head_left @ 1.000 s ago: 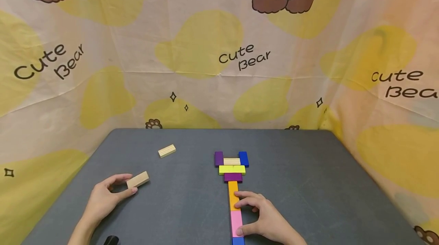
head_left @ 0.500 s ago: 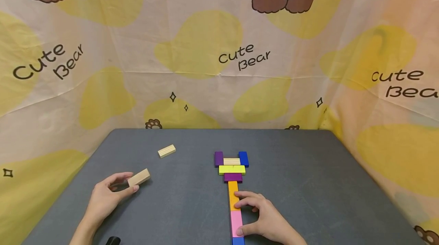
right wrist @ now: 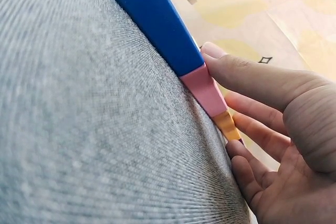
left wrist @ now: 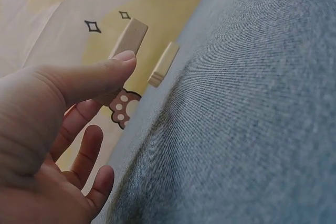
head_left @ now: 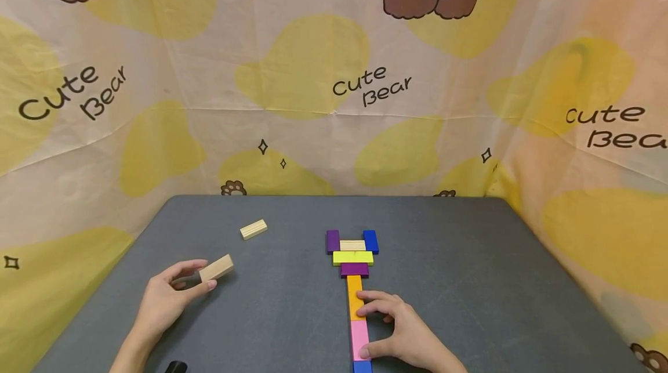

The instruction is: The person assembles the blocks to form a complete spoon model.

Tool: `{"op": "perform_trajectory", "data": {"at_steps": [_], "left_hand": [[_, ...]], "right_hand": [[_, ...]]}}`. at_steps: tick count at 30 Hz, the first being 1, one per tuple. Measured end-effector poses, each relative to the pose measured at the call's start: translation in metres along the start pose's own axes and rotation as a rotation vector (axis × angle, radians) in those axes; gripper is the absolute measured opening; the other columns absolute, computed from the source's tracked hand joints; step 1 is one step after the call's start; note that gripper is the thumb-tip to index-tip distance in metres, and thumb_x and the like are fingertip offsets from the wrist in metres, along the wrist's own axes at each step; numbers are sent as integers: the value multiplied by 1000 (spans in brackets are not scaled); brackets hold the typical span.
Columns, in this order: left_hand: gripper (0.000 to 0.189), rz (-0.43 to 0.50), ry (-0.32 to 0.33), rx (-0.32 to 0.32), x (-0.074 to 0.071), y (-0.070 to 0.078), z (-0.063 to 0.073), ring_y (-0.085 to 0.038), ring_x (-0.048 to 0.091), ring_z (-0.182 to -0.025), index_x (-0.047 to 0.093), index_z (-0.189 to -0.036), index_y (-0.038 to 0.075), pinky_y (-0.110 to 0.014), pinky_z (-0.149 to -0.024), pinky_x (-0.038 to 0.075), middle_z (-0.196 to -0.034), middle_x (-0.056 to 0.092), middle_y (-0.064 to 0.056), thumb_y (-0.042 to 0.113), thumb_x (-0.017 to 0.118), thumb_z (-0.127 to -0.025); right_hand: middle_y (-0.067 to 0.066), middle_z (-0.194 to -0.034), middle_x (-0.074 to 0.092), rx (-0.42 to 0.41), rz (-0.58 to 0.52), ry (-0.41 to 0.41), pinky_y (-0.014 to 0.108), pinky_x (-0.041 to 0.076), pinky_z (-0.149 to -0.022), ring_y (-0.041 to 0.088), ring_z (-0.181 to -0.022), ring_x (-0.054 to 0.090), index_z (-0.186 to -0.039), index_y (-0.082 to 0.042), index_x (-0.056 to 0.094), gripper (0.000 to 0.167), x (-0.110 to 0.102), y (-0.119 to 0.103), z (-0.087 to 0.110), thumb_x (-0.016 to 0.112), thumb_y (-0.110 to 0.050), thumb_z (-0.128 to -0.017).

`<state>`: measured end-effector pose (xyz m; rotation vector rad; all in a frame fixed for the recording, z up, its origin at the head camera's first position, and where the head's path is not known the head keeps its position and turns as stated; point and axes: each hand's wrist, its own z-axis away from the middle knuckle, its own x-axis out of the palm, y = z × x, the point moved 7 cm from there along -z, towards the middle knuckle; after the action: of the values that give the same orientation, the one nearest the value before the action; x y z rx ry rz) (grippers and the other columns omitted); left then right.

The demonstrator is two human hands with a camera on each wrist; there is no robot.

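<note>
My left hand (head_left: 163,302) pinches a plain wooden block (head_left: 216,268) between thumb and fingers. In the left wrist view this block (left wrist: 130,36) appears raised off the table, its lower end hidden behind the thumb. My right hand (head_left: 409,329) lies along a line of coloured blocks, its fingers relaxed. Its fingertips touch the orange block (head_left: 354,294) and its thumb the pink block (head_left: 359,335). A blue block (right wrist: 160,22) continues the line toward me. Beyond the orange one lie a purple block (head_left: 354,270) and a yellow-green block (head_left: 352,257), both crosswise.
At the line's far end a ribbed wooden block (head_left: 352,245) sits between an upright-lying purple block (head_left: 333,242) and a blue block (head_left: 371,242). Another wooden block (head_left: 253,229) lies alone at the back left. A printed cloth (head_left: 313,83) hangs around the grey table (head_left: 469,280).
My left hand has moved slightly to the right and away from me, carrying the wooden block. My right hand and the line of blocks stay in place.
</note>
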<state>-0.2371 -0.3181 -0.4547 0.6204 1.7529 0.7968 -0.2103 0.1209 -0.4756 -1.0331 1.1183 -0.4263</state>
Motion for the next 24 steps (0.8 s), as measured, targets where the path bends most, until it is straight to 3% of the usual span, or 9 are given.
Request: {"op": "perform_trajectory", "data": {"at_steps": [10, 20, 24], "left_hand": [[55, 26, -12, 2, 8, 12, 2, -15, 54, -105, 70, -121, 15, -21, -80, 43, -124, 62, -6, 43, 85, -76], [53, 145, -31, 66, 24, 56, 2, -19, 55, -109, 69, -121, 14, -23, -84, 43, -122, 63, -2, 37, 86, -76], [50, 179, -61, 96, 39, 73, -2, -22, 56, -110, 70, -119, 14, -28, -87, 42, -119, 64, 0, 35, 86, -76]], "right_hand": [[-13, -140, 50, -35, 19, 17, 35, 43, -89, 23, -120, 42, -112, -34, 70, 46, -2, 0, 3, 87, -45, -71], [-13, -140, 51, -101, 14, 51, 32, 42, -89, 20, -122, 43, -111, -31, 71, 46, -1, -2, 4, 88, -43, -70], [-14, -140, 51, -93, 20, 48, 32, 42, -90, 20, -122, 42, -112, -32, 70, 47, 0, -1, 4, 88, -44, -70]]}}
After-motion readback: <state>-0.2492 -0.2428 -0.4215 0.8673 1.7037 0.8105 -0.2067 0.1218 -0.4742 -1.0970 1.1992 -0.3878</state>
